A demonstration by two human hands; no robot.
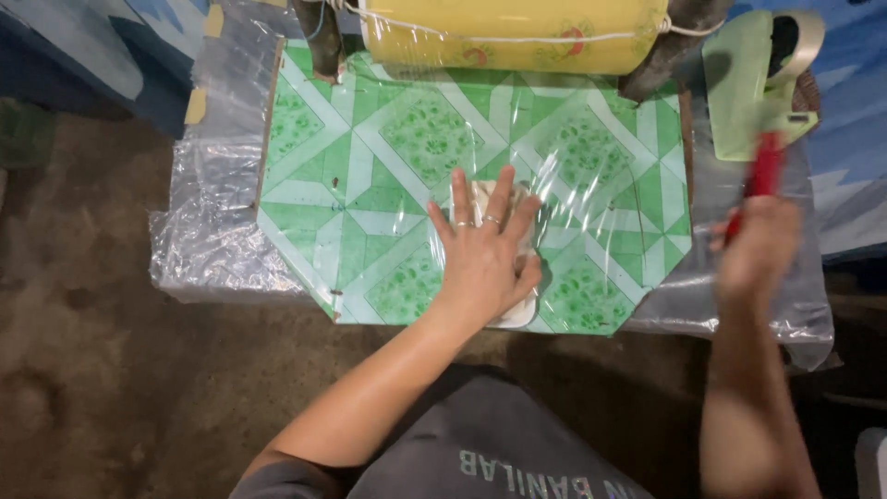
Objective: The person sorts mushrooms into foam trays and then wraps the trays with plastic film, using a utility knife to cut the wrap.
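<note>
My left hand [482,249] lies flat, fingers spread, pressing on a white object [517,317] wrapped in clear plastic film [591,199] on a green-and-white patterned board [351,185]. My right hand [759,249], blurred, grips the red handle of a pale green tape dispenser [753,83], held above the board's right edge. The roll of tape sits at the dispenser's top right. Most of the white object is hidden under my left hand.
A large yellow roll of film [508,32] rests on supports at the far edge of the board. Crinkled clear plastic [208,222] hangs over the table's left and right sides. A brown dirt floor [102,351] lies to the left.
</note>
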